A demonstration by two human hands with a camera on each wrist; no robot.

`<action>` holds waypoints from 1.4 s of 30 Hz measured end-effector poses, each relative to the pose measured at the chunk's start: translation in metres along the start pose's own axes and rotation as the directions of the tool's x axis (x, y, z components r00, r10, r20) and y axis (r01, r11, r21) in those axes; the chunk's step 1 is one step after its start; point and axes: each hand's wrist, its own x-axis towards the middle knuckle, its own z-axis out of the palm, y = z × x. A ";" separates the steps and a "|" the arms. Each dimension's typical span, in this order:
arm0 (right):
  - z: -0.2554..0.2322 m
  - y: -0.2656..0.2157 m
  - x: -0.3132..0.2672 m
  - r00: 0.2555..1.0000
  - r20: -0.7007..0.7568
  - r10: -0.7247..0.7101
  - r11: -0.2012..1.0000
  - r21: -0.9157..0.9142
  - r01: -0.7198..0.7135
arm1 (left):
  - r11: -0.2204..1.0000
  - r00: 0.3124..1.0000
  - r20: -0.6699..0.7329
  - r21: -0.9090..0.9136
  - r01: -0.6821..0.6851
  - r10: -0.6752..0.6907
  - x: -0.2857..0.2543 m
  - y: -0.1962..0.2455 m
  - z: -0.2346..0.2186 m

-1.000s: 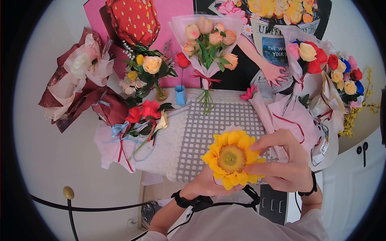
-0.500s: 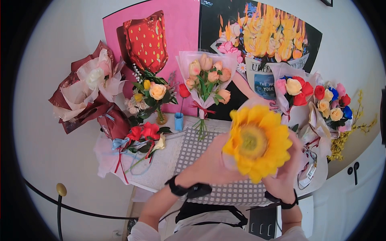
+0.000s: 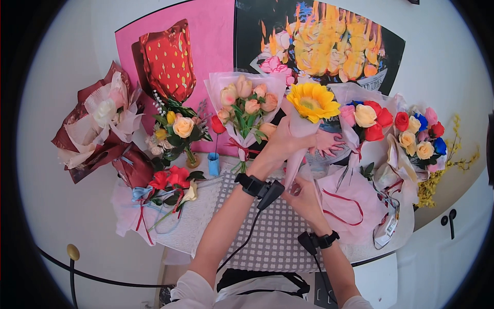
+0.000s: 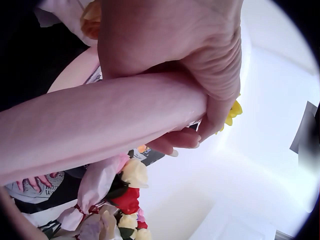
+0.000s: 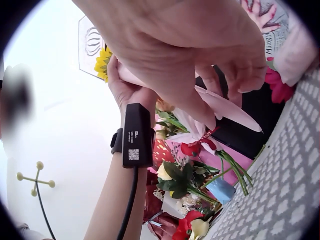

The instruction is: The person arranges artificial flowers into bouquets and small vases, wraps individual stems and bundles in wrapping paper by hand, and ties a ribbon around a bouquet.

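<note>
A yellow sunflower (image 3: 313, 103) wrapped in pale pink paper (image 3: 298, 149) stands upright, slightly tilted, over the table. My left hand (image 3: 284, 138) grips the wrap just beneath the bloom. In the left wrist view the fingers curl round the rolled paper (image 4: 100, 120), and only a few yellow petals (image 4: 234, 114) show past the hand. Lower down, my right hand (image 3: 304, 200) has its thumb and fingers curled about the narrow bottom end of the wrap. The paper's pointed tail (image 5: 240, 115) sticks out past the fingers in the right wrist view.
A peach tulip bouquet (image 3: 249, 103) stands behind the left hand. Rose bouquets (image 3: 368, 118) lean at the right beside pink paper with a red ribbon (image 3: 342, 208). Red flowers (image 3: 177, 176), a blue cup (image 3: 213, 165) and a maroon bouquet (image 3: 103, 123) are at the left.
The sunflower has moved away from the head camera, out over the table, and turned from facing up to standing upright. The right hand has gone from the bloom down to the wrap's lower end.
</note>
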 end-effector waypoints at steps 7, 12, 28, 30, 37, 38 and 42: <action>0.006 0.034 0.010 0.994 0.056 0.093 0.956 0.274 -0.105 | 0.999 0.989 -0.145 0.049 0.011 -0.003 0.001 -0.045 -0.003; 0.002 0.020 0.011 0.974 0.013 0.225 0.958 0.180 -0.223 | 0.970 0.976 -0.216 0.238 0.042 0.011 -0.019 -0.093 -0.008; 0.023 0.041 0.011 0.989 -0.034 0.147 0.977 0.161 -0.140 | 0.966 0.905 -0.395 0.126 0.227 -0.161 -0.029 -0.114 -0.019; 0.025 0.047 0.010 0.976 0.025 0.215 0.956 0.199 -0.216 | 0.964 0.906 -0.387 0.126 0.234 -0.170 -0.025 -0.110 -0.021; 0.035 0.058 0.009 0.961 0.071 0.267 0.912 0.304 -0.276 | 0.965 0.925 -0.368 0.191 0.177 -0.097 -0.018 -0.123 -0.028; 0.036 0.061 0.009 0.961 0.067 0.270 0.905 0.322 -0.277 | 0.966 0.925 -0.367 0.189 0.178 -0.098 -0.017 -0.123 -0.029; 0.036 0.059 0.010 0.946 0.074 0.316 0.875 0.364 -0.321 | 0.971 0.927 -0.327 0.084 0.222 -0.183 -0.014 -0.125 -0.031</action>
